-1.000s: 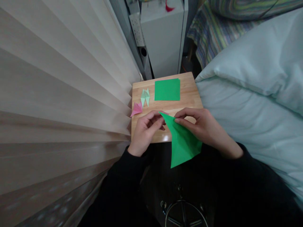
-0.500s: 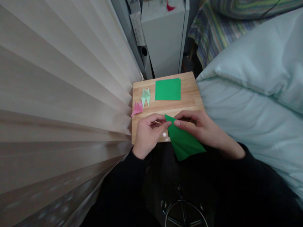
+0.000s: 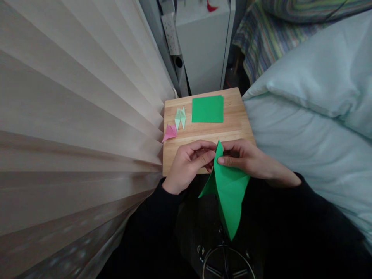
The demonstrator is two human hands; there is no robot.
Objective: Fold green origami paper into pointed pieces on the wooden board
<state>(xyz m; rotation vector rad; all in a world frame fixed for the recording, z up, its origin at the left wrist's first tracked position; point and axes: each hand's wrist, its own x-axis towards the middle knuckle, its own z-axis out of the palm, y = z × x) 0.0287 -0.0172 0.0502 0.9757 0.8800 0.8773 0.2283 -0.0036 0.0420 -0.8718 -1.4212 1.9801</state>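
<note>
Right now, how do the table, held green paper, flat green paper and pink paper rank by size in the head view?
1. Table
2. Held green paper, nearer the camera
3. Flat green paper
4. Pink paper

Pleated curtain [image 3: 81, 128] on my left, pale-blue bedding [image 3: 322, 89] on my right. White cabinet [image 3: 203, 54] straight ahead of me.

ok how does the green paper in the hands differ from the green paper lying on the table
The held paper is bent into points; the lying paper is flat. The right hand pinches the held paper, whose lower end hangs past the table's near edge; the lying paper rests toward the far edge. Both are bright green.
</note>
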